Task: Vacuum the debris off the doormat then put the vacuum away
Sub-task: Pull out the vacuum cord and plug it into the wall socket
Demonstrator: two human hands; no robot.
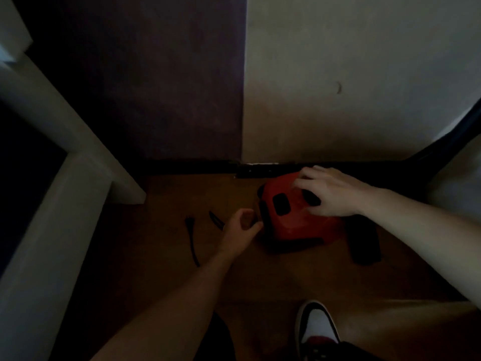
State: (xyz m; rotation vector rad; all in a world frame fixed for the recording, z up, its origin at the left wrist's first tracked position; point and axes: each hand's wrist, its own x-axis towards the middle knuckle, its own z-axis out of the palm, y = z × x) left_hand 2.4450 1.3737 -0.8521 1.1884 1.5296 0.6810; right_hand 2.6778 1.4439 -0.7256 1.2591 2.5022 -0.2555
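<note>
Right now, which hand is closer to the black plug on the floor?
Left. The left hand is just right of the plug, not touching it; the right hand rests on the red vacuum, farther right.

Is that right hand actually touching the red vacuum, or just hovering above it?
Touching. The head view shows the right hand lying on top of the red vacuum, its fingers spread over the shell with no gap visible.

Smooth red plastic vacuum (294, 220) sits on a matt wooden floor (273, 277).
</note>
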